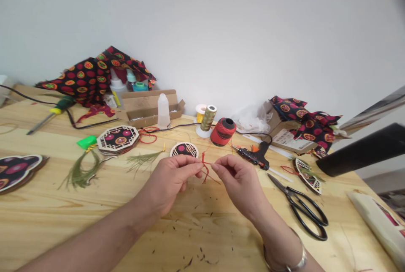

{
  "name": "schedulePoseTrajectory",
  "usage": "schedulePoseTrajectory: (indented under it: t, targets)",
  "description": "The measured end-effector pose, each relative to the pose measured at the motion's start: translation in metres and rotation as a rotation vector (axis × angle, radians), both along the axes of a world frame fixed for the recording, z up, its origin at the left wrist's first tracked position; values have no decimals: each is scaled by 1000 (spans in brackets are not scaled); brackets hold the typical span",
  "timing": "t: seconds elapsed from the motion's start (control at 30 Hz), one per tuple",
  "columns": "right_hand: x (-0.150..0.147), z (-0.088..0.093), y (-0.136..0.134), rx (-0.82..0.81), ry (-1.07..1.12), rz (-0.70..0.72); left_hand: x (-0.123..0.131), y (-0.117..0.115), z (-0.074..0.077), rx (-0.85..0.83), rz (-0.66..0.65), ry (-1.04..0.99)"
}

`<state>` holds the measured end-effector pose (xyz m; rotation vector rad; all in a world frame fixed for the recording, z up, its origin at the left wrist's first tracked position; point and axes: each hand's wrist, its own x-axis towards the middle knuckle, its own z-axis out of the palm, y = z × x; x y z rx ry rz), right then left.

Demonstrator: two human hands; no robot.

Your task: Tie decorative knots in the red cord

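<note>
Between my two hands a thin red cord [205, 163] is held, with a small knot and loose ends hanging down. My left hand [177, 177] pinches it from the left with thumb and forefinger. From the right, my right hand [237, 179] pinches the other side between thumb and forefinger. Just behind my left fingers lies a round wooden-framed ornament [183, 149] with dark patterned fabric, partly hidden. A red thread spool [223, 131] stands beyond my hands, beside an olive thread spool [209, 118].
Black scissors [305, 208] lie right of my right hand, near a black glue gun [255, 155]. An octagonal ornament [117, 139] and a green tassel [82, 168] are at left. Behind stand a white bottle [163, 111] and a cardboard box [142, 107]. Dark scraps dot the table [177, 238].
</note>
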<state>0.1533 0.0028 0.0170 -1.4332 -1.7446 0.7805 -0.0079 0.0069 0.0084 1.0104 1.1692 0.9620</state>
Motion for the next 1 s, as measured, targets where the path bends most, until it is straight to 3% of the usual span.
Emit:
schedulePoseTrajectory:
  t: [0.23,0.33,0.47,0.73,0.83,0.9,1.0]
  targets:
    - [-13,-7,-12,557,-360,54,1,-1,1,-36,56,-44]
    - [-15,-12,-16,715,-567,102,2,-1,1,-97,72,-93]
    - [-14,-13,-19,792,-755,175,2,0,0,-173,70,-223]
    - [-19,-10,-22,829,-871,295,-1,2,-2,-276,12,-441]
    - [-19,-7,-24,814,-735,391,-2,2,-3,-266,8,-443]
    - [-17,-5,-24,753,-471,402,-1,2,-4,-253,20,-422]
    - [-14,-4,-18,548,-27,195,0,2,-3,-225,40,-369]
